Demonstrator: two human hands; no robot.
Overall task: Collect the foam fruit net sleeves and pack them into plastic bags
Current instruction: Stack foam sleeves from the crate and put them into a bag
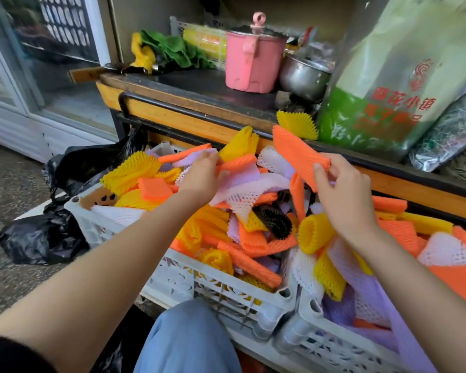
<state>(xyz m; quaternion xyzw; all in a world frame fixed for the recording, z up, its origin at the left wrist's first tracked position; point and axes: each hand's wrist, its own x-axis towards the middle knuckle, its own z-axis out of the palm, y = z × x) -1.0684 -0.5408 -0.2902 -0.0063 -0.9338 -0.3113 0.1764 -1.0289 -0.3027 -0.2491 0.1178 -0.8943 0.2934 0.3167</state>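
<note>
Pinches 1 flat orange foam net sleeve (293, 149) between curled fingers of the right hand (342, 189), above 2 white plastic lattice crates (226, 290) heaped with sleeves. Grips a yellow, orange and lilac sleeve bunch (237, 146) in the left hand (199, 179), fingers clamped. Crumpled black plastic bag (43, 238) on the floor beside.

the orange sleeve (296, 154) was bright orange with fine ribs. the yellow sleeve (240, 144) was deep yellow, ribbed too. a purple sleeve (244, 176) was pale purple. a white sleeve (244, 197) had a net pattern of small diamond holes. one black sleeve (276, 222) was dark all over. the crate (172, 277) was white with a grid of holes. the plastic bag (41, 238) was shiny black. the pot (249, 65) was pink, the bowl (300, 76) silver. the big bag (404, 84) was white on top and green below, with red letters. the leaves (172, 48) were green. the trousers (189, 343) were light blue.
</note>
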